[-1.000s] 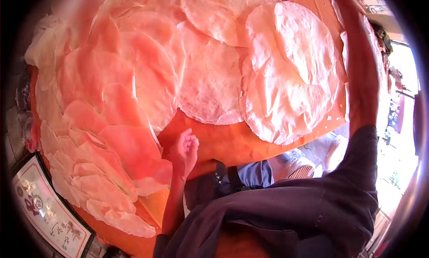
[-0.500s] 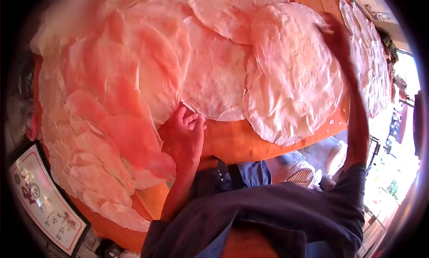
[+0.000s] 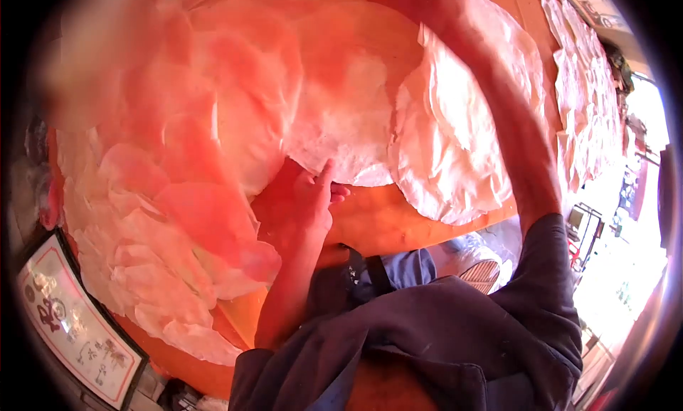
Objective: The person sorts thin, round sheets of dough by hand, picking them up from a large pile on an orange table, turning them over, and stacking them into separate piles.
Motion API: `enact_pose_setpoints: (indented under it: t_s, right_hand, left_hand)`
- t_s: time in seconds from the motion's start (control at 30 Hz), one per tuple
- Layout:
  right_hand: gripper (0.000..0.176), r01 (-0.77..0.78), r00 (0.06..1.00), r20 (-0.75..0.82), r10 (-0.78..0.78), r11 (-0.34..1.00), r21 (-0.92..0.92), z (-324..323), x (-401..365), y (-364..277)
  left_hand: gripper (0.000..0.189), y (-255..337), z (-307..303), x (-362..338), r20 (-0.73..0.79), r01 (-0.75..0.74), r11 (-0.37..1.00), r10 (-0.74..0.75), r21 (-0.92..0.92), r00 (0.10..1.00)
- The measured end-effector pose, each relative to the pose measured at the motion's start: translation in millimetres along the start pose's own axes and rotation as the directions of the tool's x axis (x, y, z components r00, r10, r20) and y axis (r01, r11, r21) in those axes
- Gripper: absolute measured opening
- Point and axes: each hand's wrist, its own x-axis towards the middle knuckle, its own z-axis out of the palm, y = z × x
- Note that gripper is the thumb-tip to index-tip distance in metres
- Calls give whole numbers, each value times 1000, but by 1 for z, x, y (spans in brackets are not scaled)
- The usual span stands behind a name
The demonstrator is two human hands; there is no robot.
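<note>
Many thin round pink-white sheets lie overlapping on an orange table point(image 3: 398, 222). My left hand point(image 3: 313, 197) rests at the near edge of one round sheet point(image 3: 341, 119), its index finger stretched out and touching the rim, nothing held. My right arm reaches far over a stack of paler sheets point(image 3: 462, 133). My right hand point(image 3: 427, 2) is blurred at the top edge, above that stack's upper left rim, and its grip does not show.
Smaller overlapping sheets point(image 3: 178, 290) cover the table's left end. A framed picture point(image 3: 67, 322) lies below at the lower left. Another row of sheets point(image 3: 587, 76) runs along a surface at the right. My dark shirt fills the bottom.
My right hand has swept from the right side of the pale stack to its upper left. My left hand has moved forward to the round sheet's rim, index finger now extended.
</note>
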Motion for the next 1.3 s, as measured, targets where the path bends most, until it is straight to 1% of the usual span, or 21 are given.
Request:
enact_pose_setpoints:
  t_s: [0.1, 0.2, 0.27, 0.33, 0.37, 0.43, 0.47, 0.5, 0.53, 0.57, 0.6, 0.67, 0.7, 0.8, 0.9, 0.97, 1.03, 1.07, 1.13, 1.2, 1.3]
  right_hand:
    - [12, -86, 979, -130, 159, 892, 443, -102, 24, 49]
    - [14, -151, 926, -93, 366, 584, 797, -182, -9, 109]
    - [17, -213, 888, 28, 459, 356, 910, -219, -56, 152]
    - [15, -248, 615, -25, 788, 223, 943, -194, -134, 217]
    - [19, -338, 559, 28, 829, 196, 920, -187, -169, 198]
    - [27, -478, 464, 73, 883, 180, 860, -160, -251, 164]
    - [30, -533, 434, 70, 898, 193, 824, -137, -291, 155]
    - [30, -692, 327, 28, 945, 220, 688, -119, -326, 140]
    - [29, -736, 223, 141, 964, 72, 673, -102, -358, 127]
    - [28, -763, 118, 255, 960, -77, 641, -85, -386, 114]
    - [27, -773, 16, 363, 932, -219, 595, -78, -403, 104]
    - [26, -711, 37, 380, 924, -243, 660, -78, -416, 92]
    - [27, -679, 51, 392, 919, -256, 688, -78, -422, 86]
    - [29, -693, 120, 343, 932, -168, 701, -96, -411, 82]
    - [32, -727, 59, 307, 950, -170, 666, -99, -424, 93]
    - [35, -780, 87, 167, 982, -37, 625, -105, -430, 87]
    - [34, -766, 192, 4, 981, 148, 626, -113, -426, 70]
    - [31, -765, 192, 16, 981, 139, 629, -113, -421, 64]
    - [29, -686, 292, 126, 948, 116, 718, -106, -401, 46]
    - [25, -669, 423, 287, 859, 83, 739, -96, -350, 13]
    - [26, -624, 620, 536, 573, -55, 780, -63, -261, -41]
  left_hand:
    - [21, 4, 6, -11, 116, -291, 955, 295, -53, 948]
    - [21, 31, 14, -36, 28, -587, 803, 588, 103, 808]
    - [16, 46, 12, -56, 135, -737, 676, 731, -14, 669]
    - [24, 53, -22, -46, 142, -805, 565, 825, -184, 547]
    - [26, 62, -39, -52, 41, -879, 476, 879, -21, 475]
    - [25, 107, -51, -78, -81, -900, 434, 899, 31, 431]
    - [22, 133, -49, -94, -113, -873, 481, 866, -88, 488]
    - [25, 143, -47, -96, -26, -989, 134, 991, 58, 133]
    - [25, 156, -40, -105, 33, -995, 1, 999, 98, 5]
    - [26, 169, -27, -114, 90, -992, -63, 995, 114, -52]
    - [26, 176, -9, -121, 163, -995, -7, 987, 96, 9]
    - [27, 172, 37, -128, 373, -992, 82, 921, 92, 111]
    - [27, 158, 66, -126, 514, -993, 53, 852, 105, 100]
    - [28, 98, 135, -98, 818, -977, -191, 573, 93, -35]
    - [30, 32, 142, -52, 923, -922, -358, 384, 145, -4]
    - [31, 22, 128, -35, 930, -907, -382, 367, 179, 29]
    - [32, 40, 101, -27, 842, -910, -323, 538, 259, 49]
    - [33, 56, 80, -26, 762, -895, -296, 643, 332, 70]
    - [36, 86, 39, -16, 577, -671, -286, 775, 684, 257]
    - [49, 97, 4, 11, 461, -474, -300, 846, 828, 269]
    - [58, 82, -19, 36, 517, -299, -445, 824, 844, 232]
